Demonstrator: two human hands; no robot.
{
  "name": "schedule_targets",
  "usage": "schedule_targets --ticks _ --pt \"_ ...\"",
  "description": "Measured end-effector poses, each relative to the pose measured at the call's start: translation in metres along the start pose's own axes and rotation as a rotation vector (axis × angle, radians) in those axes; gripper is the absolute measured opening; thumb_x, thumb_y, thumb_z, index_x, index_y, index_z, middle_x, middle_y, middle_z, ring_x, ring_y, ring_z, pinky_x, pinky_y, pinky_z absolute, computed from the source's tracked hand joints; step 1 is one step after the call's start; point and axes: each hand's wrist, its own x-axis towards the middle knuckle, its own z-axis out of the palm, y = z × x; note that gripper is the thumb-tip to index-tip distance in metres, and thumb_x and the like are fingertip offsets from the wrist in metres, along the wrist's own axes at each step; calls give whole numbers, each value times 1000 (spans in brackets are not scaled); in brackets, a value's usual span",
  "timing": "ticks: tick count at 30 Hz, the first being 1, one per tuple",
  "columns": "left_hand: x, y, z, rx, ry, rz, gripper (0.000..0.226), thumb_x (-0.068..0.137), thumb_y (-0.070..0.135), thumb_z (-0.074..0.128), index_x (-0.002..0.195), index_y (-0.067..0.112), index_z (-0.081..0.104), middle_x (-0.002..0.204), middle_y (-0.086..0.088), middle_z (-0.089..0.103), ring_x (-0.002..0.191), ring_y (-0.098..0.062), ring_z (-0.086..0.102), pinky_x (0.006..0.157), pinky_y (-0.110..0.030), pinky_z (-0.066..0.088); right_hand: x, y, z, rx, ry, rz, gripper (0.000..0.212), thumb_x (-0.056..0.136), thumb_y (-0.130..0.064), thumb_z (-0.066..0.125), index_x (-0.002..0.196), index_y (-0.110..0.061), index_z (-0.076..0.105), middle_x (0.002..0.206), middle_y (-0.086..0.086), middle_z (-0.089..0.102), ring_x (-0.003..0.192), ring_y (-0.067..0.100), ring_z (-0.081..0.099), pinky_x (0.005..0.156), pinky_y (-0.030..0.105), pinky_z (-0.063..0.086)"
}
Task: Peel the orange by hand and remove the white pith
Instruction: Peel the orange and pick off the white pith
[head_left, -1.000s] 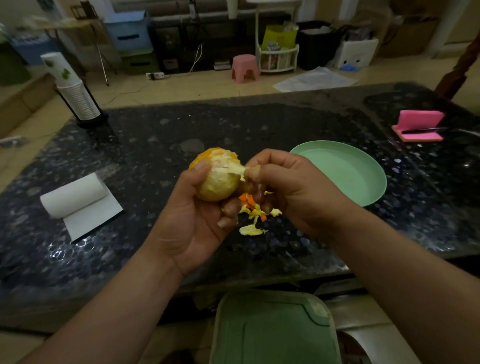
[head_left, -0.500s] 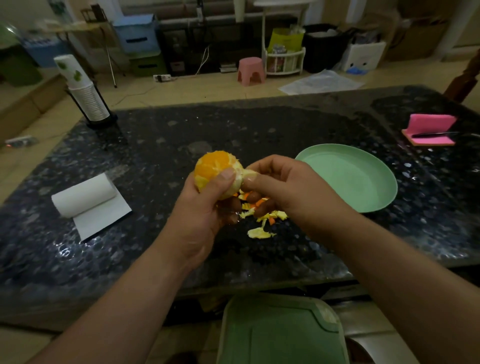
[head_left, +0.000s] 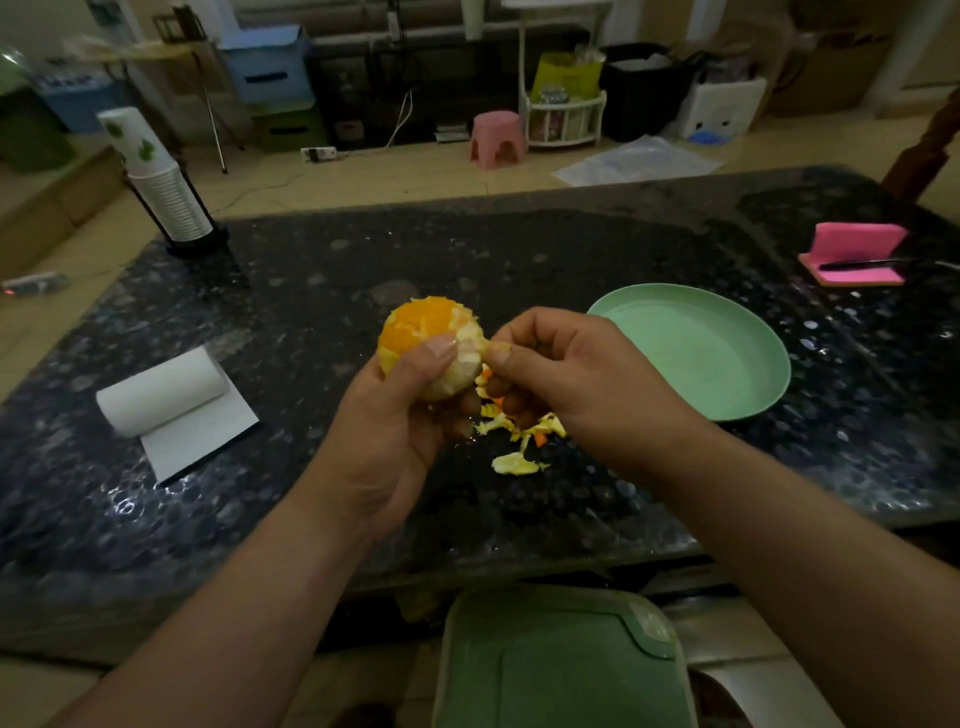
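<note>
My left hand (head_left: 395, 431) cups the half-stripped round orange (head_left: 421, 327) above the dark speckled stone bench (head_left: 311, 291), thumb across its near face. A pale pith flap (head_left: 485, 347) juts from the orange's right side, pinched by my right hand (head_left: 571, 379); I judge the pull should go rightward.

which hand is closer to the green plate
Right. The right hand, pinching pith at the orange, is just left of the green plate; the left hand grips the orange farther left.
</note>
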Motion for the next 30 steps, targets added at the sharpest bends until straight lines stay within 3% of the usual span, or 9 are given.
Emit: schedule_targets --ticks 5,9,13,17,21,24,26,30 --pt "-3 3 -2 -73 -69 -66 38 91 37 63 113 8 72 94 -11 65 69 -17 60 55 -26 49 4 8 -7 10 -20 -2 12 105 -14 65 99 -5 70 82 8 75 69 16 66 62 29 55" --pt "-3 12 -6 -173 -127 -114 42 90 44 61 112 10 73 97 -14 69 67 -19 58 52 -27 47 10 22 -18 4 18 70 13 104 -18 66 98 -8 71 83 6 76 68 14 66 61 27 54" --pt "-3 12 -6 -196 -172 -150 53 84 48 68 118 7 69 101 -16 69 67 -20 59 54 -27 48 20 44 -22 -346 115 104 9 103 -24 68 99 -22 75 83 -4 77 70 8 70 68 33 60" --pt "-2 8 -4 -190 -148 -190 66 78 43 82 126 1 62 104 -17 70 70 -21 61 53 -28 50 25 55 -15 -643 130 122 25 105 -23 61 128 -29 70 109 -10 72 89 9 67 70 26 49" --pt "-4 7 0 -181 -130 -209 47 89 39 60 119 3 67 103 -17 69 72 -21 59 54 -28 50 22 51 -17 -810 137 84 18 105 -33 60 112 -28 75 100 -10 65 94 15 66 71 32 44" --pt "-4 7 1 -185 -139 -204 48 88 36 57 120 1 66 104 -18 69 74 -21 60 55 -28 51 19 44 -18 -826 178 63 23 99 -20 60 116 -30 71 110 -8 64 100 15 63 81 36 51" --pt "-4 6 1 -166 -140 -196 49 87 34 57 122 0 65 104 -18 69 75 -21 61 55 -29 51 16 38 -18 -787 222 38 17 98 -23 60 108 -31 73 104 -9 68 95 13 65 81 37 55" --pt "-4 4 1 -116 -142 -162 57 78 31 69 127 1 63 107 -17 68 76 -22 63 56 -29 52 4 15 -14 -706 250 -60 20 99 -24 64 116 -32 71 104 -14 69 93 4 64 77 25 50"
